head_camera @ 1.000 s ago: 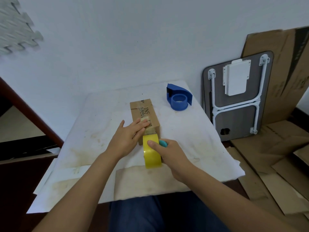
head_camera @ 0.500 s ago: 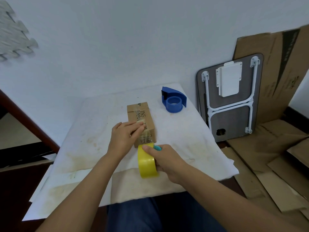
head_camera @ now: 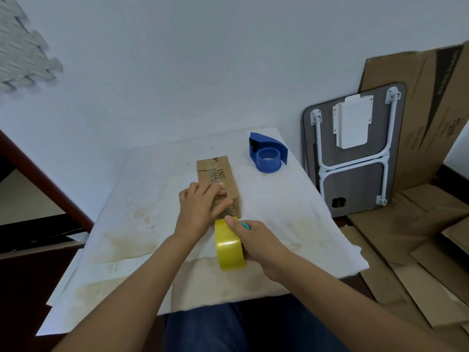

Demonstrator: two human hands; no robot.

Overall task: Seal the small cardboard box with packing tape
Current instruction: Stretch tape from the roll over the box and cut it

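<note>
**Tape roll held at the near end of the small box**

A small brown cardboard box [head_camera: 217, 177] lies on a white, stained cloth-covered table [head_camera: 279, 214], a little behind the middle of it, with its long side going away from the person. Black letters "INS" are printed on its top, and a strip of clear tape is seen along the top face.

The left hand [head_camera: 200, 208] lies flat on the near part of the box top, the fingers [head_camera: 215, 191] stretched and pressing down on the tape there. It is not gripping anything; the palm is simply laid over the box.

The right hand [head_camera: 256, 240] is closed around a yellow roll of packing tape [head_camera: 229, 246], which stands on its edge just in front of the near end of the box. The thumb lies over the top of the roll. A small teal piece [head_camera: 245, 226] shows at the hand beside the roll; I cannot tell what it is.

Behind the box and to the right, well apart from it, a blue plastic tape dispenser [head_camera: 267, 156] stands on the table. On the right, off the table, a grey folded table with white legs [head_camera: 355, 151] leans on the white wall, with flat brown cardboard sheets [head_camera: 426, 118] behind and below it.
</note>
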